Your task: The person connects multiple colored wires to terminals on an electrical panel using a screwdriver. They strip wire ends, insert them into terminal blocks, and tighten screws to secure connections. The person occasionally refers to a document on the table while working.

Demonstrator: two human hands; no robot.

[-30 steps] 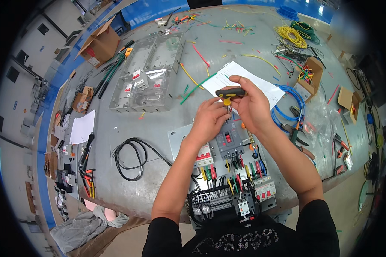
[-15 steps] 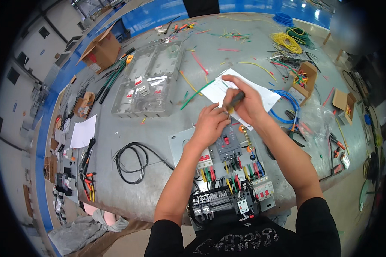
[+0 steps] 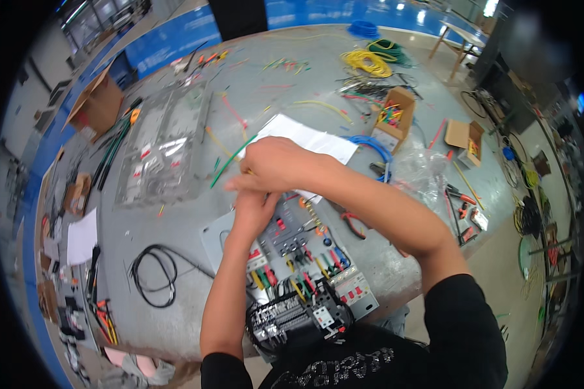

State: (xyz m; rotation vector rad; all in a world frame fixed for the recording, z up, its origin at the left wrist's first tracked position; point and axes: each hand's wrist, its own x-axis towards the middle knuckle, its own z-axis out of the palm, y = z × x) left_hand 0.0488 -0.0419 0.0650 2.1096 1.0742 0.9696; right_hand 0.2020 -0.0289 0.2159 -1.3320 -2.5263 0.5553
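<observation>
Head view, cardboard box (image 3: pixel 396 115) holding coloured wire bits, right hand (image 3: pixel 276 165) grip unclear, left hand (image 3: pixel 253 209) hidden beneath.

two hands (image 3: pixel 266 178), one white paper sheet (image 3: pixel 305 137), three open cardboard boxes (image 3: pixel 396 117), one black cable coil (image 3: pixel 152 275).

A single head-worn fisheye view looks steeply down from close above the grey worktable (image 3: pixel 175 311), facing away from the person; both forearms enter from the near edge, and the bent rim probably hides the far corners.
</observation>
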